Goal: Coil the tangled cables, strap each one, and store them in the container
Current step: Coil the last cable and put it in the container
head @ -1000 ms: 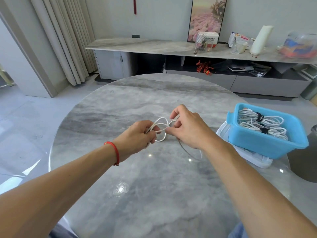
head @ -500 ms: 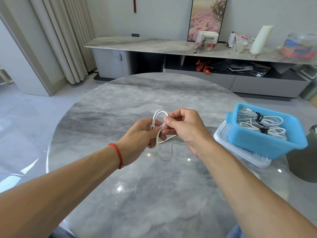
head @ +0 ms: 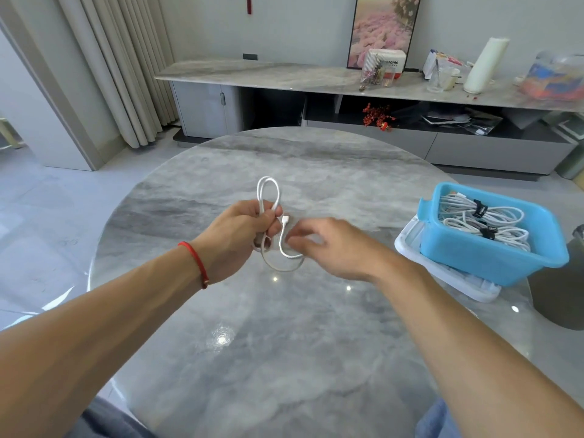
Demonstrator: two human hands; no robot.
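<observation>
Marble round table (head: 284, 358), beige curtains (head: 126, 74), framed flower picture (head: 384, 23), white roll (head: 485, 66).

White cable (head: 268, 197) half-coiled, blue container (head: 493, 248) with strapped coils

The thin cable's loops rise above the grip, and its plug end curls out just below it in a loose hook. Well right of the grip, the open tub holds two white coils (head: 483, 222) bound with black straps.

2 hands: left (head: 240, 230) & right (head: 331, 248); 1 loose white cable (head: 268, 197), 2 strapped cable coils (head: 480, 221) in 1 blue bin (head: 493, 263), 1 white lid (head: 442, 273), 1 round worktop (head: 284, 343).
</observation>
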